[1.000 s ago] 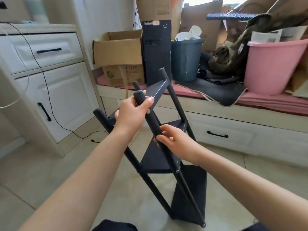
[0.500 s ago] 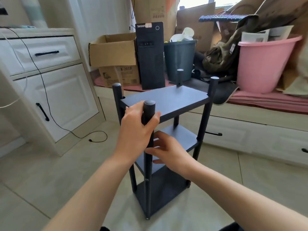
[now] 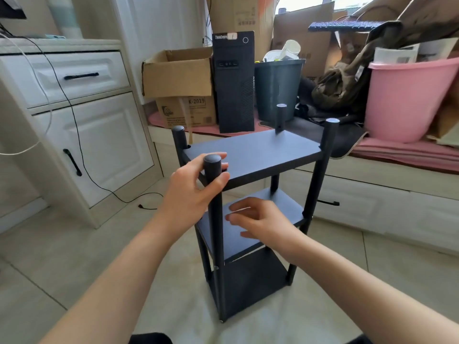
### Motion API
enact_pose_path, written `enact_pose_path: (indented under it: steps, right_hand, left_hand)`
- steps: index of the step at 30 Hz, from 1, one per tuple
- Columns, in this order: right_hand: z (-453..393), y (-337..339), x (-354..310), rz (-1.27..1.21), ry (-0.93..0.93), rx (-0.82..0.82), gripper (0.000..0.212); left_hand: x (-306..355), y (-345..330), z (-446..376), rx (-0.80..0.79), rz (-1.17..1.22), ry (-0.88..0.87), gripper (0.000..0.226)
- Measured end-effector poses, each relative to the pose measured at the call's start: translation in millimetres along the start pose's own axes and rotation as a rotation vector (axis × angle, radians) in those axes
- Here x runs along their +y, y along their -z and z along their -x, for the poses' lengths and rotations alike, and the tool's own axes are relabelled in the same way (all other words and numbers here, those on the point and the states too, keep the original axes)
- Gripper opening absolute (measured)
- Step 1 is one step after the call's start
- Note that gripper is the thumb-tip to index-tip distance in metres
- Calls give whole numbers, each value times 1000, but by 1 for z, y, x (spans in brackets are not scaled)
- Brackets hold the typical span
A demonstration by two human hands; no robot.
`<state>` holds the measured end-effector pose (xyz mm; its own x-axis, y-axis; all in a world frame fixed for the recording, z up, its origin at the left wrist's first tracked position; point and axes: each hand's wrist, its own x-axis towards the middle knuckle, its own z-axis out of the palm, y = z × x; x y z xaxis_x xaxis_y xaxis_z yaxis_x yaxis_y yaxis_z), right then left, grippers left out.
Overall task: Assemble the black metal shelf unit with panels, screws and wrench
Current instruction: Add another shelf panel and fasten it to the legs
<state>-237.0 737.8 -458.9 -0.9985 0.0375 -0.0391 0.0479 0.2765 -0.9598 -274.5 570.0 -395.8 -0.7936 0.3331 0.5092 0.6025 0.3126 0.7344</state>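
The black metal shelf unit [image 3: 258, 155] stands upright on the tiled floor in front of me, with three panels and several round posts. My left hand [image 3: 191, 187] grips the top of the near left post [image 3: 215, 219], thumb and fingers curled round it just under its cap. My right hand [image 3: 258, 219] hovers over the middle panel [image 3: 285, 207] with relaxed, slightly blurred fingers and holds nothing. No screws or wrench are in view.
A white cabinet [image 3: 87, 135] with a trailing black cable stands at the left. Behind the shelf a low bench carries cardboard boxes [image 3: 178, 78], a black computer tower [image 3: 234, 83], a dark bin [image 3: 278, 88] and a pink tub [image 3: 407, 95].
The shelf went from tilted on its side to standing upright on the floor. My right hand let go of the near post and now hovers over the middle panel.
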Motion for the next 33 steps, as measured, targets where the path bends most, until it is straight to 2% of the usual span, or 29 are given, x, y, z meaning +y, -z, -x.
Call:
enact_pose_path:
  steps: [3, 5, 10, 12, 14, 15, 17, 19, 22, 26, 30, 33]
  right_hand:
    - [-7, 29, 9, 224, -22, 211, 20]
    - [-11, 51, 19, 266, -96, 332, 23]
    - [-14, 96, 47, 282, -350, 605, 44]
    - [-16, 102, 52, 251, -334, 632, 30]
    - [-18, 99, 50, 169, -251, 601, 39]
    - [-19, 96, 48, 141, -197, 584, 41]
    - [-23, 91, 44, 123, -115, 579, 29]
    - [-25, 89, 42, 110, -96, 611, 14]
    - [-26, 89, 41, 93, -86, 649, 8]
    - [-19, 89, 39, 111, -84, 661, 13]
    - [-7, 95, 42, 103, -81, 655, 10]
    - [3, 100, 43, 133, -75, 673, 6]
  left_hand:
    - [-8, 11, -2, -40, 27, 0, 45]
    - [-12, 16, -2, -35, 47, -5, 53]
    - [-18, 22, -4, 157, 6, 26, 51]
    - [-19, 22, -4, 238, -34, 49, 50]
    - [-18, 20, -1, 330, -141, 18, 48]
    - [-16, 18, 1, 385, -244, -37, 47]
    - [-13, 12, 4, 454, -547, -191, 46]
    - [-11, 0, 8, 420, -793, -339, 51]
    - [-8, -23, 14, 247, -866, -451, 54]
    - [-3, -51, 16, 64, -883, -386, 67]
    - [-3, -73, 16, 39, -840, -305, 74]
    - [-1, -88, 5, 37, -781, -294, 68]
